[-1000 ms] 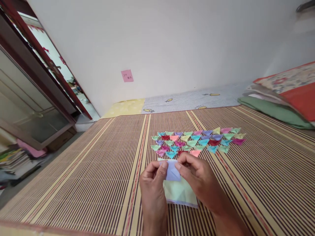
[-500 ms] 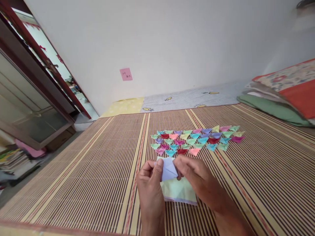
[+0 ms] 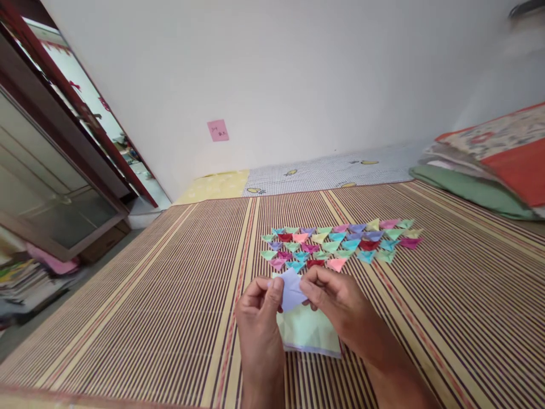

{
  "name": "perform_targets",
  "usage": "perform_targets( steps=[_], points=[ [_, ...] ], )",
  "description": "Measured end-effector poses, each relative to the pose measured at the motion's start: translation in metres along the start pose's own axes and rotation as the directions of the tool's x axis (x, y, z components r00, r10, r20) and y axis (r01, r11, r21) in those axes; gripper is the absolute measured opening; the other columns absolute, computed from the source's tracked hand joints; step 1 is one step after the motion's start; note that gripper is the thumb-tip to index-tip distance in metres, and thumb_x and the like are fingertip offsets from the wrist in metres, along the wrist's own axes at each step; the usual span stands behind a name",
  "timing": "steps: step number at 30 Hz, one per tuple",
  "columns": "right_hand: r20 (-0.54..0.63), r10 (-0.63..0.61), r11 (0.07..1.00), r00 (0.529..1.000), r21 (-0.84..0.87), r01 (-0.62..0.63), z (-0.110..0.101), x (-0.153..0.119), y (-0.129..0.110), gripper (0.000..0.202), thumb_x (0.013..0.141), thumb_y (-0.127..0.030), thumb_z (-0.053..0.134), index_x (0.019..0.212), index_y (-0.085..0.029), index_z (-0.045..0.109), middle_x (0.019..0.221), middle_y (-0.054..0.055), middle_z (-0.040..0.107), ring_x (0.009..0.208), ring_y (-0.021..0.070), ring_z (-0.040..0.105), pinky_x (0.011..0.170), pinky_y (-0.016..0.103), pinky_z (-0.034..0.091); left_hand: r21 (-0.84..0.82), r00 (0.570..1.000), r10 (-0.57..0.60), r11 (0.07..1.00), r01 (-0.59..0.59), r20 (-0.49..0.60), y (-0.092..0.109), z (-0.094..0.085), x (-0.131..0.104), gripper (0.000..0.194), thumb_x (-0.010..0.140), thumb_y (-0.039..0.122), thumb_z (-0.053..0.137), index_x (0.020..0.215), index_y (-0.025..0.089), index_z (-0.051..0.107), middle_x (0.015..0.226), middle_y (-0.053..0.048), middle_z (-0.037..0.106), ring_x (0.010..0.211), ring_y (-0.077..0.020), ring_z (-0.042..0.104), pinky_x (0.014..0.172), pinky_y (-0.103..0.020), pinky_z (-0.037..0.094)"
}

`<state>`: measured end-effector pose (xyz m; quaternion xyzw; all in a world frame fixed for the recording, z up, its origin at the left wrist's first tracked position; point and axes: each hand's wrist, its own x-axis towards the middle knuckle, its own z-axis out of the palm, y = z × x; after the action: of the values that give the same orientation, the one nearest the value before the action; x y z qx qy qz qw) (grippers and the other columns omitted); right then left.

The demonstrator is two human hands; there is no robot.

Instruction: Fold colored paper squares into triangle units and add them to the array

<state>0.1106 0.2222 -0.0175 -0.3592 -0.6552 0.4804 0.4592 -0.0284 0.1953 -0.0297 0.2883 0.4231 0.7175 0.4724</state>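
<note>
A small folded lavender paper [image 3: 292, 291] is held up between my two hands, above the mat. My left hand [image 3: 263, 304] pinches its left edge between thumb and fingers. On the other side, my right hand [image 3: 330, 292] grips the right edge with thumb and forefinger. Beneath the hands lies a pale green paper sheet [image 3: 310, 329], with a lavender edge showing under its near side. Just beyond it, several small folded paper pieces [image 3: 330, 246] in many colours stand in rows on the striped mat [image 3: 191, 307].
Folded bedding, green [image 3: 468, 190] and red with floral cloth [image 3: 517, 165], is piled at the right. A white wall with a pink note [image 3: 218, 130] rises behind the mat. Books [image 3: 25, 278] and a glass-panelled door [image 3: 46, 187] are at the left.
The lavender paper has turned so that a corner points up. My right hand's fingers have closed on its right edge and moved slightly left.
</note>
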Motion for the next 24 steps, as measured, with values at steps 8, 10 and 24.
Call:
perform_targets(
  steps=[8,10,24],
  points=[
    [-0.023,-0.005,0.998,1.000,-0.069,0.003,0.0050,0.0015,0.0012,0.037,0.100,-0.040,0.053,0.069,-0.021,0.054,0.061,-0.003,0.054,0.059,0.0132,0.051,0.058,0.026,0.038,0.145,0.988,0.132,0.982,-0.119,-0.082,0.0025,0.0038,-0.0013,0.030,0.069,0.035,0.090,0.066,0.016,0.067,0.060,0.003,0.057,0.056,-0.0094,0.050,0.054,-0.019,0.043],
    [-0.016,-0.010,0.996,1.000,-0.087,0.009,0.0037,0.0010,0.0025,0.039,0.101,-0.041,0.052,0.068,-0.021,0.051,0.061,-0.004,0.051,0.059,0.0132,0.049,0.057,0.026,0.037,0.187,0.985,0.155,0.973,-0.138,-0.076,0.0044,0.0033,-0.0015,0.031,0.070,0.037,0.089,0.063,0.016,0.067,0.059,0.003,0.056,0.056,-0.0098,0.050,0.053,-0.020,0.043],
    [0.031,-0.032,0.993,0.999,-0.116,0.036,-0.0025,-0.0018,-0.0009,0.039,0.104,-0.038,0.049,0.069,-0.021,0.049,0.065,-0.003,0.049,0.062,0.0133,0.048,0.060,0.027,0.036,0.007,0.993,-0.105,0.994,0.105,0.054,0.0040,-0.0021,0.0070,0.040,0.069,0.044,0.090,0.063,0.014,0.065,0.054,0.004,0.049,0.053,-0.0075,0.040,0.051,-0.019,0.033]
  ],
)
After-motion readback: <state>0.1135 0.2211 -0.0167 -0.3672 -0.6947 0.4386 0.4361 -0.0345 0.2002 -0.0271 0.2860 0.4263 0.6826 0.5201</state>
